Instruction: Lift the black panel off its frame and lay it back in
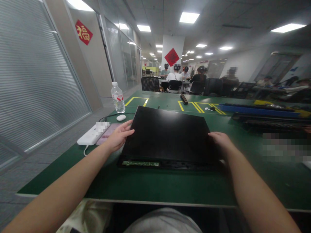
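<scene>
A black display panel (170, 136) lies tilted in front of me over the green table. Along its near edge runs a dark frame with a strip of green circuit board (141, 163) showing at the left. My left hand (120, 135) grips the panel's left edge, thumb on top and fingers stretched along the side. At the opposite edge, my right hand (221, 141) is closed on the panel's right side, its fingers partly hidden behind and under it. Whether the panel's near edge touches the table cannot be made out.
Left of the panel are a white power strip or charger (88, 136), a phone (107, 135), a white oval case (121, 117) and a water bottle (118, 98). Black strips and a blue tray (257, 109) lie at the right on the table (170, 187). Several people sit beyond.
</scene>
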Demonstrator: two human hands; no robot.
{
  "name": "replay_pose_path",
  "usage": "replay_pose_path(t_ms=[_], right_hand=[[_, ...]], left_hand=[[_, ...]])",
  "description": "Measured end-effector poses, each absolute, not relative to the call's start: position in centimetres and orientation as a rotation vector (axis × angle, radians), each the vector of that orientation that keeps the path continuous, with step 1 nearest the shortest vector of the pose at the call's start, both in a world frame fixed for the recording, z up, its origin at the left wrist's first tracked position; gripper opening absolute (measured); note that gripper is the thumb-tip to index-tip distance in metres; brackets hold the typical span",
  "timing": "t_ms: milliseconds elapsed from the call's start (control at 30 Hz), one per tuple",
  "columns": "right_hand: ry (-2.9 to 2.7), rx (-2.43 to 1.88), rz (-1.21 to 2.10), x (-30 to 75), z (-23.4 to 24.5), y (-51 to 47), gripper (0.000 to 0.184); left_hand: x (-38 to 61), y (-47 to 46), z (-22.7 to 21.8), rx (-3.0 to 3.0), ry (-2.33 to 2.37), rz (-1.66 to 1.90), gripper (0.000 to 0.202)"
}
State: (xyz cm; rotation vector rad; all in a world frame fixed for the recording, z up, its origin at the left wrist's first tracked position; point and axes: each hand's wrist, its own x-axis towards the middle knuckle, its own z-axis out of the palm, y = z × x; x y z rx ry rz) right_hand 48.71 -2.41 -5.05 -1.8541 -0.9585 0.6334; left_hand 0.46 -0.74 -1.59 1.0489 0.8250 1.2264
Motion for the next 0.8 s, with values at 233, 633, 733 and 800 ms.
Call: replay_pose_path(t_ms=[233,633,733,800], right_hand=[[-0.917,-1.303,1.025,47.1,-2.9,-3.5,0.025],[-0.612,-1.371,1.136,45.7,0.0,-6.4,0.018],[-0.538,-1.321,1.016,46.9,-0.4,-6.0,0.014],[-0.520,-1.293,0.935,47.7,-0.7,-5.7,0.014]], left_hand=[[-0.4,-0.4,-1.2,0.991,0.848,1.282,0.063],[-0.1,-0.3,-1.5,1.127,0.976,1.158,0.051],[-0.5,0.5,-2.7,1.324,1.153,1.123,0.053],[-1.0,1.0,-3.4,1.584,1.243,1.142,0.051]])
